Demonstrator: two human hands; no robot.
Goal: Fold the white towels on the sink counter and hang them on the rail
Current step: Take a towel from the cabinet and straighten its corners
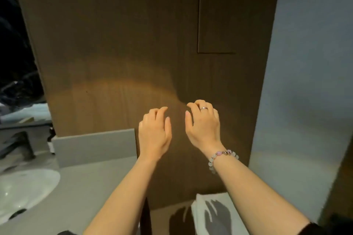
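Wood panel [133,44] ahead; left hand [153,135], right hand [203,126] apart, loosely curled, empty. Towel [202,219] below: likely soft, light; pinch folded edge.

Both bare forearms reach up and forward from the lower edge, side by side, with the backs of the hands toward the camera. The left hand [154,135] has loosely curled fingers and holds nothing. The right hand [203,126], just beside it and slightly higher, is curled the same way and is also empty. The hands do not touch. A pale bead bracelet [222,158] circles the right wrist.
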